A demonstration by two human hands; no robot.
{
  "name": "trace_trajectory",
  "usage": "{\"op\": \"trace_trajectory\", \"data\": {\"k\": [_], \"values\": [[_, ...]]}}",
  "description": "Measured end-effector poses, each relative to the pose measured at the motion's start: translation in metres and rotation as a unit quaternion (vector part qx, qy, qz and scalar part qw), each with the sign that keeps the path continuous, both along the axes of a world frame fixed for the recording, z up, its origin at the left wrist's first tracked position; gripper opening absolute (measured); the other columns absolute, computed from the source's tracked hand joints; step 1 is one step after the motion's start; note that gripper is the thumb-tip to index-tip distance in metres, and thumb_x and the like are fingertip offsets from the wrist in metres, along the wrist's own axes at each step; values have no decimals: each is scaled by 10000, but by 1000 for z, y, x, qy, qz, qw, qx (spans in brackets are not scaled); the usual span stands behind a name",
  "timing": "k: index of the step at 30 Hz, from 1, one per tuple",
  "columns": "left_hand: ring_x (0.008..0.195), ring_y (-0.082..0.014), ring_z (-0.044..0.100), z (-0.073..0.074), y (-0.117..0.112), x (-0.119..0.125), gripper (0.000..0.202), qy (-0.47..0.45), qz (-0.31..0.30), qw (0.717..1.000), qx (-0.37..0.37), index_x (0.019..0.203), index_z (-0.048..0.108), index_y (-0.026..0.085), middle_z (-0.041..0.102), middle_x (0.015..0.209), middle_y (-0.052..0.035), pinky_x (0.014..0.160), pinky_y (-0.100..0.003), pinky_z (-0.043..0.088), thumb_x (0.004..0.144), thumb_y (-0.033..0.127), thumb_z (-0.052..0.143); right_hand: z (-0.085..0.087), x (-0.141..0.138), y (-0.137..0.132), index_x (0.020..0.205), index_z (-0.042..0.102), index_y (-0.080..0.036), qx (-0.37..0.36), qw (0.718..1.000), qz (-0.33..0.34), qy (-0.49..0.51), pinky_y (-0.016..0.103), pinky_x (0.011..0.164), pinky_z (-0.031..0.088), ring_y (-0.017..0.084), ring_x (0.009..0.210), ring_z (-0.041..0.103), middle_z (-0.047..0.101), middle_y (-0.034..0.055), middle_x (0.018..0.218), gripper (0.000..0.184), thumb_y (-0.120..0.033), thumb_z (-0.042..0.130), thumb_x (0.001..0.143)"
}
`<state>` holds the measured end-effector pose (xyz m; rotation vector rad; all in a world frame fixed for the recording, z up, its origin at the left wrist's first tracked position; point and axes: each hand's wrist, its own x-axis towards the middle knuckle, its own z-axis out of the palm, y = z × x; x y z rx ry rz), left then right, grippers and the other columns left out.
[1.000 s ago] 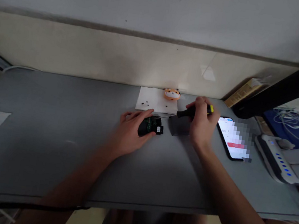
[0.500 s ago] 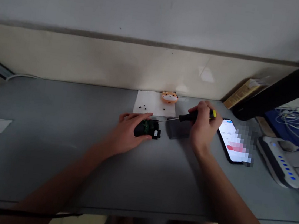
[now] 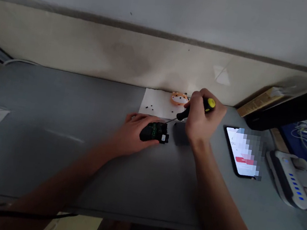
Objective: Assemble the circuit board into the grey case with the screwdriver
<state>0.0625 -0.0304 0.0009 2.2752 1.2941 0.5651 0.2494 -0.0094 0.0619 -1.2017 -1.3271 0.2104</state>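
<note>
A small black device with a green circuit board [image 3: 156, 131] lies on the grey table [image 3: 51, 142]. My left hand [image 3: 134, 135] is wrapped round its left side and holds it down. My right hand [image 3: 202, 116] is closed on a screwdriver [image 3: 197, 108] with a black handle and a yellow end. The thin shaft slants down to the left, its tip at the device's top right corner. Behind them a white paper [image 3: 157, 102] carries several small black screws [image 3: 150, 107].
An orange animal-shaped trinket [image 3: 179, 98] sits at the paper's far right corner. A lit phone [image 3: 242, 151] lies to the right, a white unit with blue lights [image 3: 291, 176] beyond it. A grey block [image 3: 179, 136] sits under my right wrist. The wall stands close behind.
My right hand has swung the screwdriver more upright and moved left and away, nearer the device. The left hand has kept its hold. The camera tilted a little.
</note>
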Motion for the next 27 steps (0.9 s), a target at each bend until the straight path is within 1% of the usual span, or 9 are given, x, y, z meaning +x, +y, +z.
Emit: {"op": "trace_trajectory", "data": {"k": [6, 10, 15, 21, 24, 27], "values": [[1350, -324, 564, -3, 0, -2, 599, -2, 7, 1000, -12, 1421, 553, 315, 656, 1413, -50, 1202, -523, 352, 873, 424, 769, -12, 0, -11, 553, 400, -221, -2, 1000, 6, -29, 246, 499, 300, 87, 504, 328, 327, -56, 517, 326, -203, 501, 863], [1355, -321, 559, -2, 0, 0, 644, 6, 1, 1000, -12, 1461, 520, 316, 653, 1425, -47, 1201, -524, 349, 877, 442, 761, -13, -2, -11, 547, 399, -221, 5, 999, 14, -30, 237, 483, 296, 83, 480, 324, 316, -62, 500, 328, -208, 502, 858], [1354, -320, 554, -2, 0, -1, 655, 2, 7, 1000, -20, 1458, 522, 330, 664, 1403, -34, 1200, -529, 351, 867, 470, 768, -12, -6, -12, 542, 404, -220, 5, 999, 17, -43, 237, 476, 295, 81, 470, 331, 331, -60, 489, 330, -209, 501, 857], [1344, -323, 555, -1, -1, 0, 657, -1, 18, 1000, -22, 1459, 526, 343, 669, 1396, -33, 1206, -541, 347, 863, 461, 776, -12, -6, -13, 538, 410, -217, 8, 999, -5, -38, 235, 487, 304, 82, 488, 326, 340, -56, 495, 327, -209, 490, 855], [1357, -327, 541, 0, -1, 2, 648, -1, 27, 999, -26, 1453, 531, 345, 660, 1405, -36, 1198, -541, 361, 860, 428, 780, -11, -4, -12, 540, 407, -217, 4, 1000, -17, -26, 234, 506, 328, 83, 500, 338, 351, -53, 508, 334, -213, 491, 863], [1350, -324, 549, -1, -1, 3, 649, -3, 22, 1000, -18, 1454, 527, 332, 665, 1396, -45, 1201, -543, 353, 861, 397, 784, -11, -2, -12, 543, 412, -221, 1, 999, -24, -22, 238, 507, 333, 89, 504, 352, 352, -51, 511, 334, -220, 493, 868]]}}
